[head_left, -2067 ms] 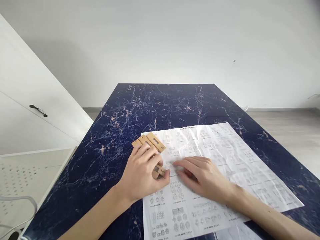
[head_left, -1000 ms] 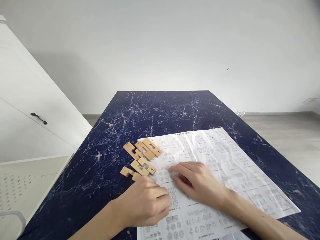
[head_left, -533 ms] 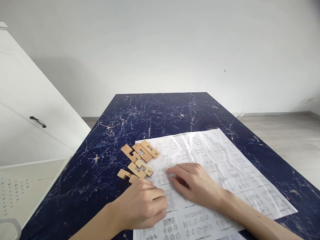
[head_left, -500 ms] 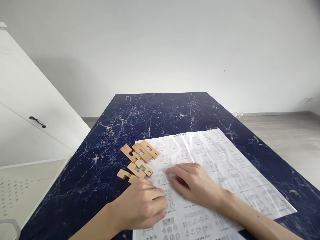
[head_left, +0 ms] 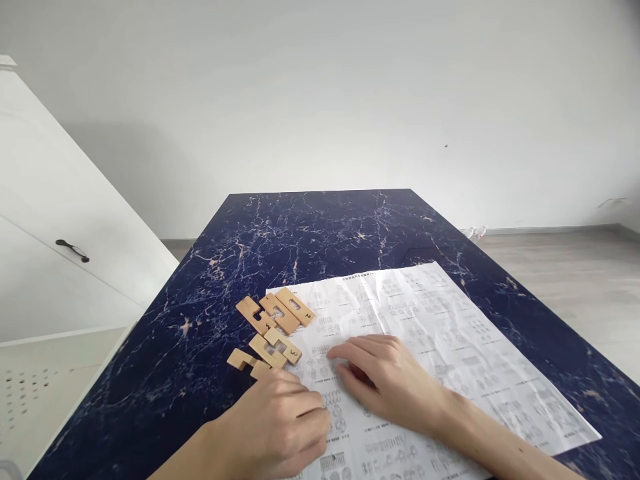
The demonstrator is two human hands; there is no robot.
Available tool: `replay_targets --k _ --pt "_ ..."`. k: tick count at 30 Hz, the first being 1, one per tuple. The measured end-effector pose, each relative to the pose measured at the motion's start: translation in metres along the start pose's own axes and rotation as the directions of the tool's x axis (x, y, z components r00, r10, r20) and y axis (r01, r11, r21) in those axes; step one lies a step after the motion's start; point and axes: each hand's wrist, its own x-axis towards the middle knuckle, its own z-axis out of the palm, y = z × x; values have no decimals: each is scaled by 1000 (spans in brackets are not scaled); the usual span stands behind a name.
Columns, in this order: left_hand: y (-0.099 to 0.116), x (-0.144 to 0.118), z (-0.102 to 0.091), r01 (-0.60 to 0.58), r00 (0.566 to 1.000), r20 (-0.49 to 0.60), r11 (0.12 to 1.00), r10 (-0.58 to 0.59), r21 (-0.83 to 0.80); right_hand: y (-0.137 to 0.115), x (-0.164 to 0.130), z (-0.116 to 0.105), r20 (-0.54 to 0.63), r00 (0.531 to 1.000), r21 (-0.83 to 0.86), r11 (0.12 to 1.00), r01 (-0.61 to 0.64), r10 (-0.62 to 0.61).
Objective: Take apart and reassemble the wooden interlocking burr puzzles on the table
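My left hand (head_left: 285, 423) rests as a loose fist on the left part of a printed paper sheet (head_left: 480, 363). Its fingertips are tucked underneath; nothing shows in it. Just beyond its knuckles lie several flat wooden puzzle pieces with cutouts, partly on the sheet. One piece marked 2 (head_left: 296, 307) is at the back, beside a slotted piece (head_left: 279, 313). A paler piece marked 3 (head_left: 285, 347) lies nearer, with a notched piece (head_left: 240, 359) to its left. My right hand (head_left: 377, 370) lies on the sheet, fingers forward, index tip touching the print, thumb apart, holding nothing.
The dark blue marbled table (head_left: 310, 227) reaches back toward a white wall (head_left: 320, 100). At the left stands a white cabinet (head_left: 65, 220) with a dark handle (head_left: 73, 251). Below it is a pale perforated surface (head_left: 55, 380). Grey flooring (head_left: 565, 267) shows at the right.
The whole view has shifted slightly, with the table, pieces and sheet sitting a little lower and farther left. Both hands keep the same pose on the paper.
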Motion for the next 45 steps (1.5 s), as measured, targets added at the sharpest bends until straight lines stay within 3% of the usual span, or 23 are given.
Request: replay_targets --k 32,36,39,42,45 --pt "4 -3 -1 11 997 -72 1000 -9 24 -1 0 5 21 1000 19 1000 -16 16" --pt "5 -2 -1 56 986 -157 998 -49 39 -2 -1 4 44 999 27 999 -32 31" --pt "0 3 -9 146 944 -288 987 -158 -61 -2 0 3 52 998 32 999 -41 40" --pt "-15 5 -25 275 849 -396 933 -350 -233 -3 2 1 43 998 46 998 -36 34" --pt "-41 1 -45 523 740 -368 826 -562 -210 -4 3 -2 35 999 54 998 -38 36"
